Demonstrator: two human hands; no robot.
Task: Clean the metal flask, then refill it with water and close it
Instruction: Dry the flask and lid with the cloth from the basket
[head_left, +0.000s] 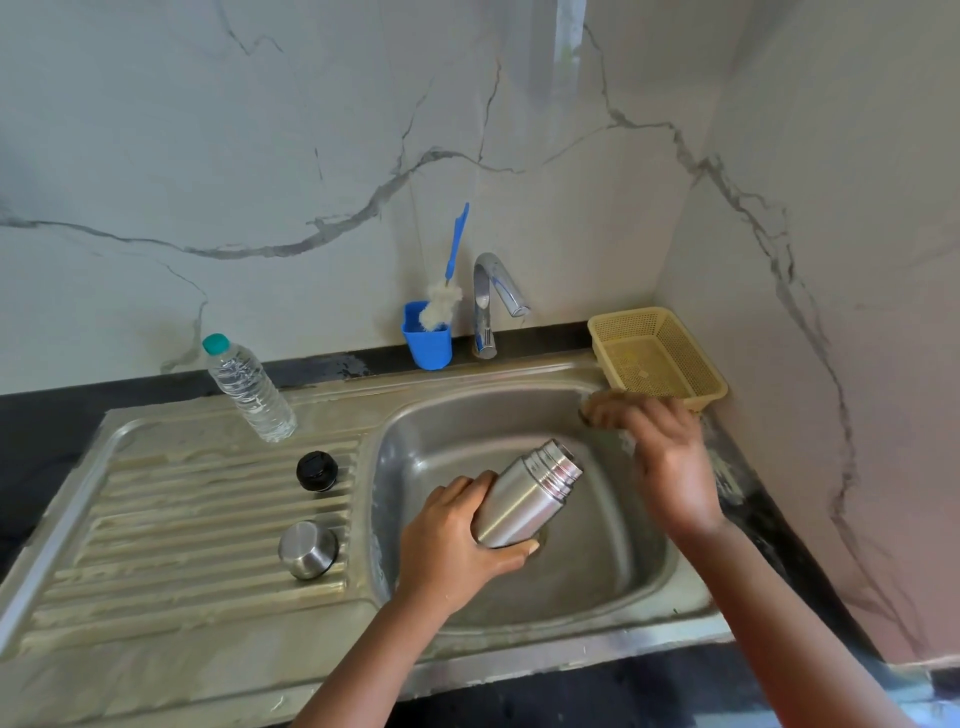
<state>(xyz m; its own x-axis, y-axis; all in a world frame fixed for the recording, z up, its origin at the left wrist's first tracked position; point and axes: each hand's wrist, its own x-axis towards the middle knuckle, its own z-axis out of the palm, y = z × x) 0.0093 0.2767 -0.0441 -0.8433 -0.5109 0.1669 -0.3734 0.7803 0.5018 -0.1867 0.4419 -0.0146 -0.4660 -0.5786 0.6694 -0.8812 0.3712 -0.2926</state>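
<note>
Left hand (457, 540) wraps the base of the flask (524, 499), fingers curled round it and thumb under the bottom edge, holding it tilted over the sink (415, 467) basin with its open neck pointing to about 1 o'clock. Brushed steel, the flask is a smooth cylinder narrowing to a ringed, threaded neck; no lid is on it. Right hand (660, 457) hangs at 2 o'clock from the flask near the basin's far rim, blurred; its fingers look spread and loose, though whether they touch or hold anything I cannot tell.

On the ribbed steel drainboard at 9 o'clock sit a round black stopper (317, 470) and, nearer, a domed steel cap (308, 550), apart from each other. At 10 o'clock stands a clear plastic bottle (249, 389) with a teal top, holding water. At 12 o'clock a blue cup (428, 343) holds a white-bristled brush (441, 304) with a blue handle, beside the chrome tap (491, 301). A yellow mesh basket (660, 353) sits at 1 o'clock.
</note>
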